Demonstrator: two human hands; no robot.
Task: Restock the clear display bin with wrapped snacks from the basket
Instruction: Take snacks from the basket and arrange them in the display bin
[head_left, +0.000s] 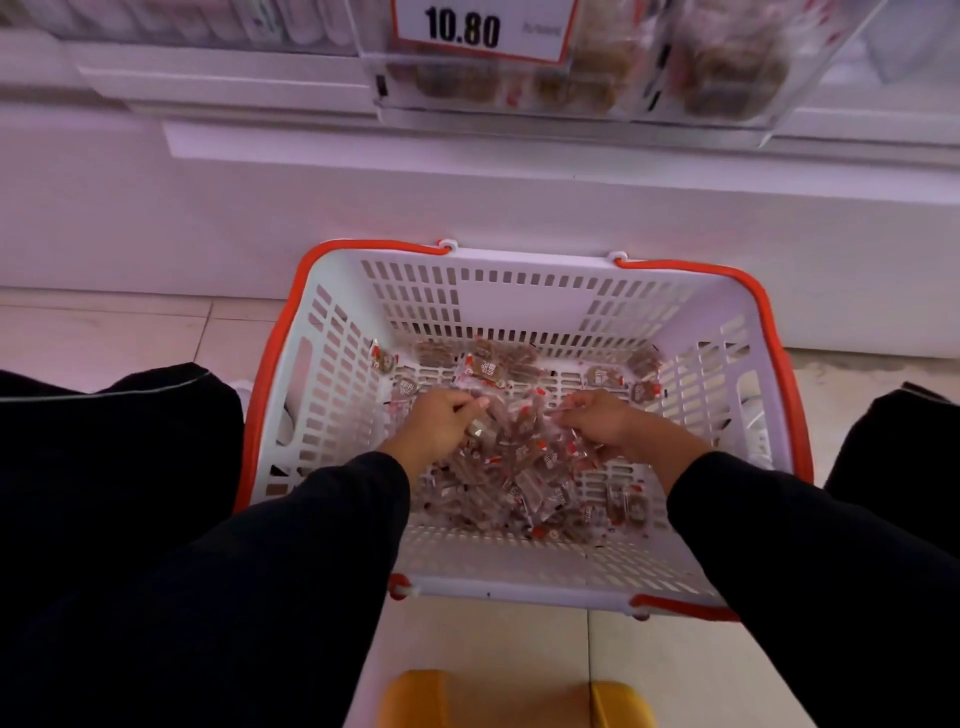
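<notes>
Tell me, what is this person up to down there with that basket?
A person is crouched over a white basket with orange handles, set on the floor by a shop shelf. Both hands are down in a heap of wrapped snacks: the left hand and the right hand curl into the pile, gathering packets. Above, the clear display bin with a 10.80 price tag already holds some snacks.
</notes>
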